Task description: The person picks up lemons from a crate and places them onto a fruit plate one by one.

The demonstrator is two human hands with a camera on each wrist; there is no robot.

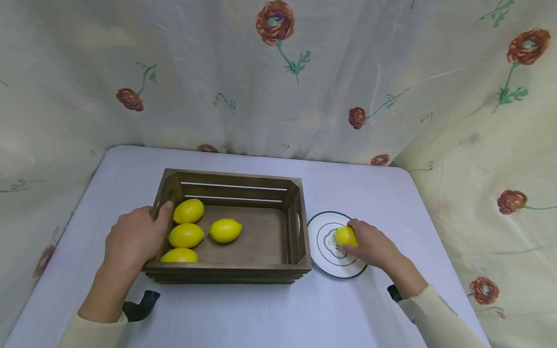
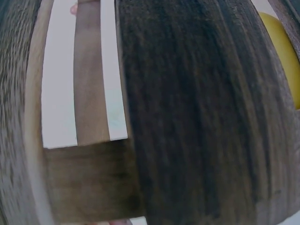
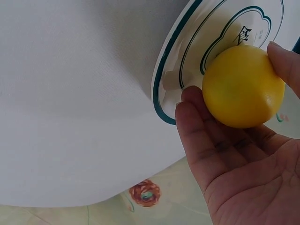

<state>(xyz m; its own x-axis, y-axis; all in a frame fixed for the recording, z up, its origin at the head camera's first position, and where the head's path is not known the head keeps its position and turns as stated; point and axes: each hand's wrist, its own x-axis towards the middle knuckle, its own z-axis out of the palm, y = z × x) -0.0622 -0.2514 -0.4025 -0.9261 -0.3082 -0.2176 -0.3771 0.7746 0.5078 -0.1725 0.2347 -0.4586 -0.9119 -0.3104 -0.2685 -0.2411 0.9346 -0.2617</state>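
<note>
Your left hand [image 1: 132, 237] has its grip closed over the left end of the wooden crate [image 1: 235, 267], likely to steady it on the counter [image 1: 235, 314]; its fingertips are hidden, so their exact hold is unclear. Inside, three lemons [image 1: 186, 236] line the left wall, and a fourth lemon [image 1: 225, 230] lies nearer the middle. Over the plate [image 1: 321, 257] to the right, a fifth lemon [image 1: 345, 236] is pinched between thumb and fingers of your right hand [image 1: 376, 244], spread just enough to span it and, presumably, stop it rolling.

Cream drapes [image 1: 196, 43] hang behind and on both sides of a pale worktop [image 1: 243, 314] with rounded far corners. Rust-red, green-stemmed flowers [image 1: 275, 21] pattern the creased fabric; soft light leaves faint shadows across the worktop.
</note>
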